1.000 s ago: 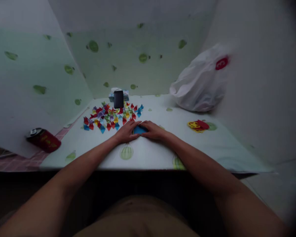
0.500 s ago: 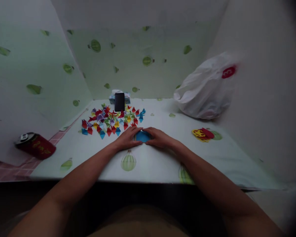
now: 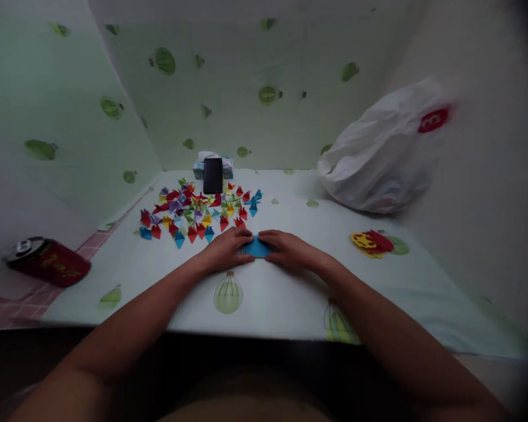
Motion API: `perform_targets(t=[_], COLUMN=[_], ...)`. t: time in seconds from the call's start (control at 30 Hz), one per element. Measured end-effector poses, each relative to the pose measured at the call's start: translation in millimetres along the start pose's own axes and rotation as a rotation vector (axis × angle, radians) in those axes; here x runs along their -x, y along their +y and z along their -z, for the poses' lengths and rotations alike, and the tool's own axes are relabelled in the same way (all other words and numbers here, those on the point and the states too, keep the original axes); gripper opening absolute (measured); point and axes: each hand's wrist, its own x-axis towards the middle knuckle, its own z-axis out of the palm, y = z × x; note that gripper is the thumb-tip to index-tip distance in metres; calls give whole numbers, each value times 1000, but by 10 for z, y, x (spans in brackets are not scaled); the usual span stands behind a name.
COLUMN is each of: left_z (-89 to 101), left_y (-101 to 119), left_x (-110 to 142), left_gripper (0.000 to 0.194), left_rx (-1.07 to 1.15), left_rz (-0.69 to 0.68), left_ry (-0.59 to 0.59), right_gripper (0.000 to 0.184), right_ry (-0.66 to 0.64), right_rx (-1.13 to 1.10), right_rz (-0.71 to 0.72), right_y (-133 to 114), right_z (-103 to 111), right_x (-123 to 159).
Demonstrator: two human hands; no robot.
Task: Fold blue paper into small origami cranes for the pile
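A small blue sheet of folding paper (image 3: pixel 257 247) lies on the table between my two hands. The fingers and thumb of my left hand (image 3: pixel 229 246) close on its left edge. My right hand (image 3: pixel 288 249) grips its right edge in the same way, so the fingertips of both hands cover parts of the paper. Beyond my left hand spreads a group of small folded paper cranes (image 3: pixel 198 214) in red, blue, yellow, purple and green.
A black phone (image 3: pixel 213 176) leans on a tissue box (image 3: pixel 227 169) behind the cranes. A red can (image 3: pixel 50 262) stands at the left. Red and yellow cut-out pieces (image 3: pixel 372 242) lie at the right, before a white plastic bag (image 3: pixel 378 158). The patterned tablecloth (image 3: pixel 273 305) reaches the front edge.
The view has shifted slightly. The top of the blue paper now looks straight-edged where it looked curved before. Both hands still hold its sides, almost in place.
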Motion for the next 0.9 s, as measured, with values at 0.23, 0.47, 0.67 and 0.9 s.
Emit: perform_targets(t=[0.23,0.47,0.67,0.9], left_z=[75,72,73,66], left_y=[91,182,206,148], left_x=[14,24,47,68], left_gripper=[41,29,25,24], left_rx=[-138,-235,-194,-98], left_rz=[-8,-96,-92,-68], left_ry=[-60,-15,11,23], right_gripper=[28,36,34,29], right_ry=[-7,-6,22,-4], right_rx=[9,47,55,-8], right_rz=[2,7,60,48], right_y=[-17,-43,-21,-12], right_z=[22,7,-2,42], right_x=[7,20,21,57])
